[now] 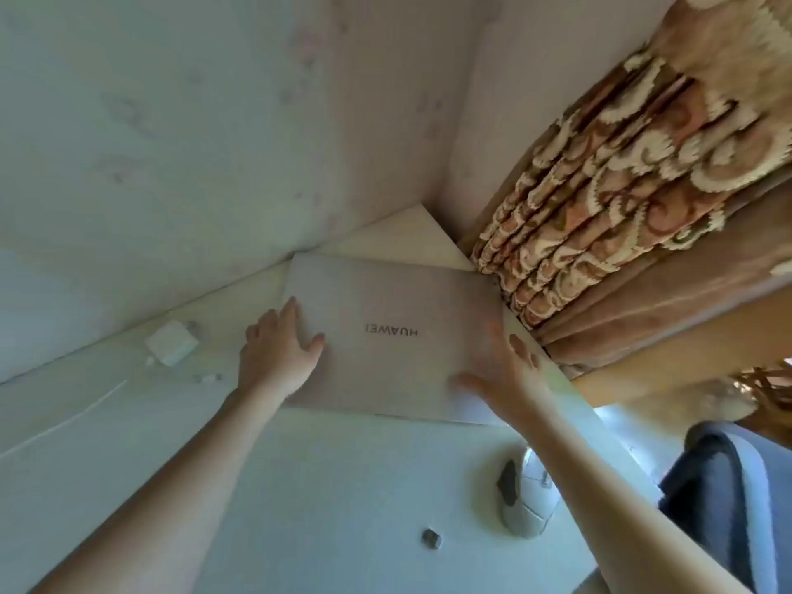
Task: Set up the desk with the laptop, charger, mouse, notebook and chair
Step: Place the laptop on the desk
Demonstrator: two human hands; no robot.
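Nearest, a small grey square object (431,538) on the white desk (300,486), too blurred to name. Just beyond, a white mouse (525,499), partly hidden behind the right forearm. Further in, a closed Huawei laptop (385,336) flat on the desk, left hand (278,353) resting spread on its left edge, right hand (510,375) with straight fingers at its right edge, fingertips blurred. Left, a white charger (171,342) with its cable. Behind, patterned curtain (600,207), cut off at the frame.

A closed, silver-grey metal laptop (398,336) lies flat at the pale bench's (300,486) far corner, white square charger (171,342) left, white mouse (527,499) nearer.
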